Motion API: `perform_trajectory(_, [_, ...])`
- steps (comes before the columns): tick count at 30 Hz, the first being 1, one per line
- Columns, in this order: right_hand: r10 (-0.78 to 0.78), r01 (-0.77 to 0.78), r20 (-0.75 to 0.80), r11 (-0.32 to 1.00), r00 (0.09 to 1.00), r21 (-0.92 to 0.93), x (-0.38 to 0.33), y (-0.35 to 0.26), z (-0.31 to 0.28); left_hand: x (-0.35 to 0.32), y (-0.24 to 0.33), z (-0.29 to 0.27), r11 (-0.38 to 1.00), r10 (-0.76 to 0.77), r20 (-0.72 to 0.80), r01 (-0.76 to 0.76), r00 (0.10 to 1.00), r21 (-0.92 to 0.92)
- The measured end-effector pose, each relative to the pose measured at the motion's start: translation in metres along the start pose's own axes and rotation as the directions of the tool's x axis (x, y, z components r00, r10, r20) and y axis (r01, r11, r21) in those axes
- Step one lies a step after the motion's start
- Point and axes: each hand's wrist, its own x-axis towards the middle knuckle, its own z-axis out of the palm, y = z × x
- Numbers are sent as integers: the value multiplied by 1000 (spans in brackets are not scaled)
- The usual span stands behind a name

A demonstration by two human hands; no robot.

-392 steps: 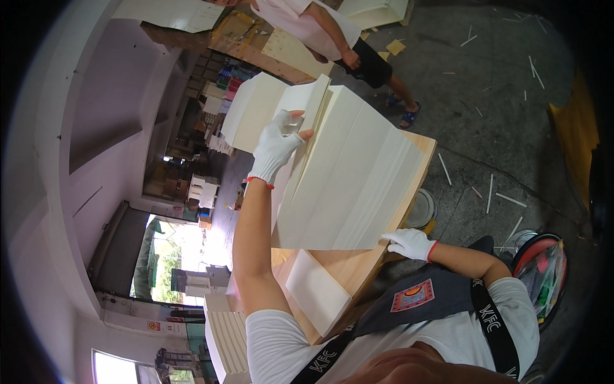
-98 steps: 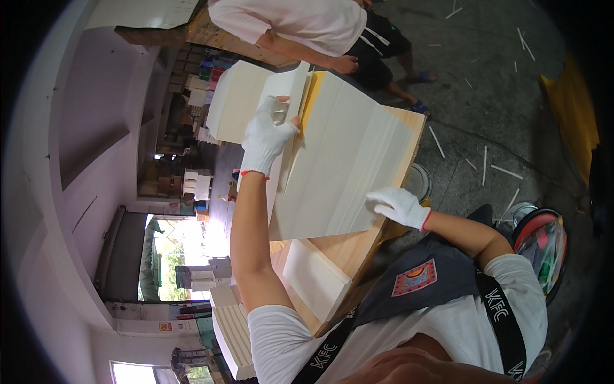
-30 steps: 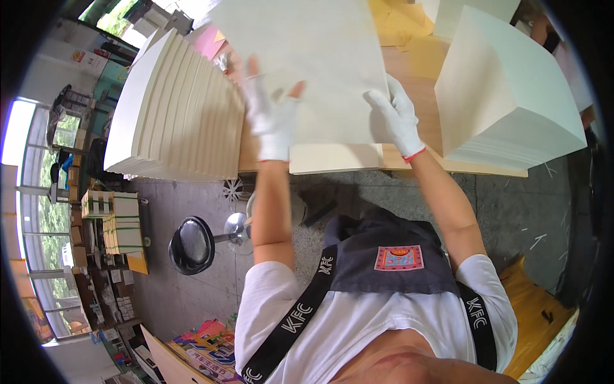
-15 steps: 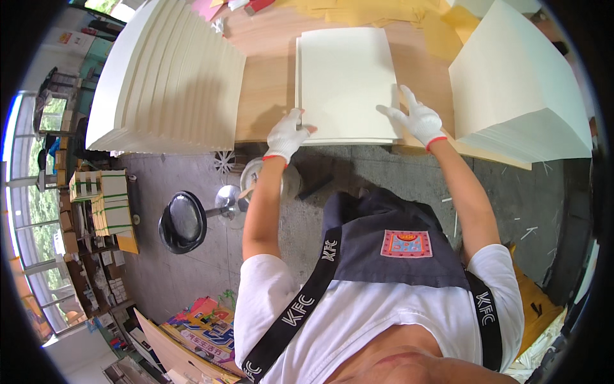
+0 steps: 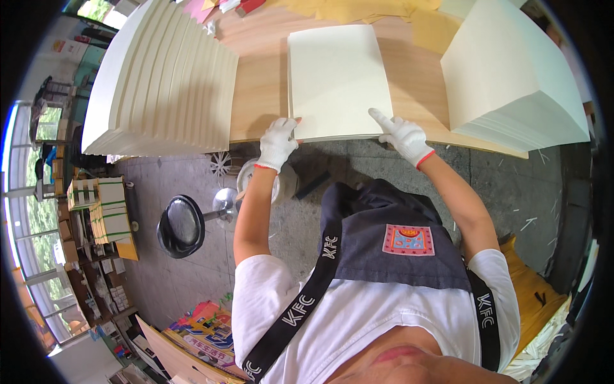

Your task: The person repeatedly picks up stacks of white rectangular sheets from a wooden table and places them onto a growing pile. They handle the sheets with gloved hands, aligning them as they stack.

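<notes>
A low stack of cream-white paper sheets [image 5: 339,77] lies on the wooden table in front of me, its sheets nearly lined up. My left hand [image 5: 278,143], in a white knit glove with a red cuff and some bare fingertips, is closed at the stack's near left corner. At the near right corner, my right hand [image 5: 404,138], gloved the same way, has one finger lying on the top sheet and another at the front edge, with the corner between them. What the fingers do under the sheets is hidden.
Tall piles of cream sheets stand at the left [image 5: 166,83] and right [image 5: 511,77] of the wooden table [image 5: 262,77]. Yellow paper [image 5: 358,9] and a red object [image 5: 249,6] lie at the far edge. Below left stands a black round stool [image 5: 181,226].
My right hand has moved from the stack's right side to its near right corner. The left hand stays at the near left corner. The sheets' edges look more even.
</notes>
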Motion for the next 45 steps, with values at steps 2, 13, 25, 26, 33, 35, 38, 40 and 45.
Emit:
perform_trajectory(2, [-7,7,-21,1000,1000,1,-1,0,3,-2,-1,1,1000,-15,7,15,1000,-24])
perform_trajectory(13, [-103,96,-235,994,966,-42,-15,9,25,-1,-7,-5,990,45,-8,-45,999,-134])
perform_trajectory(25, [-165,154,-306,986,937,-61,-10,16,39,-3,-16,6,988,140,-84,-144,987,-50])
perform_trajectory(26, [-171,160,-308,985,936,-61,-10,16,40,-4,-15,7,989,141,-91,-143,986,-25])
perform_trajectory(33, [-136,150,-262,988,955,32,-20,23,38,2,-10,4,977,174,50,-178,984,119])
perform_trajectory(35, [-79,55,-225,992,971,-111,-25,15,28,22,18,-36,932,135,256,-210,957,295])
perform_trajectory(38, [-117,116,-233,993,965,-20,-24,12,23,64,74,-114,921,327,46,-329,944,207])
perform_trajectory(40, [-126,147,-141,978,982,148,-11,6,25,94,137,-159,936,345,-111,-333,932,113])
perform_trajectory(45, [29,54,-276,957,961,287,-71,33,-16,144,385,-229,627,703,-316,-765,637,-147])
